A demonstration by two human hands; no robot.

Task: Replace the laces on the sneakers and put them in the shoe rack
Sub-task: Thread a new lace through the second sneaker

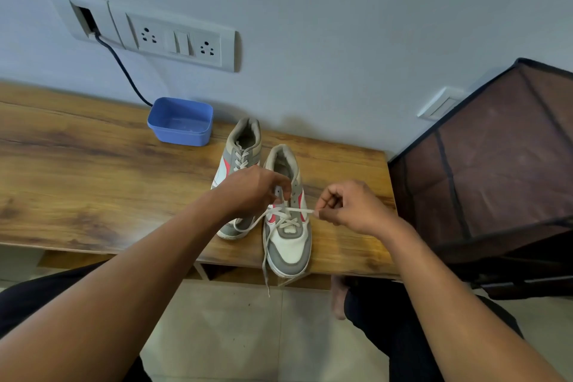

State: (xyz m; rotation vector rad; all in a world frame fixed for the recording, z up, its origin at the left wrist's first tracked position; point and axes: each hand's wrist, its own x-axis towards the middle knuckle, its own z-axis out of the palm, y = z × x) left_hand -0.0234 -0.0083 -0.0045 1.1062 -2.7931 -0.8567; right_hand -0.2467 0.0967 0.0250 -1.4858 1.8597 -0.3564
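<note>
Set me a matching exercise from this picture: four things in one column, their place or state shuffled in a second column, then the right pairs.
Things
1. blue tub
2. far sneaker
3. near sneaker
4. right hand

Place or state
A. pinches the lace, drawn out to the side
B. toe reaches the front edge of the table; laced only partway
C. stands at the back of the table, by the wall
D. laced up, partly hidden behind the left hand

Pairs: 1-C; 2-D; 3-B; 4-A
</note>
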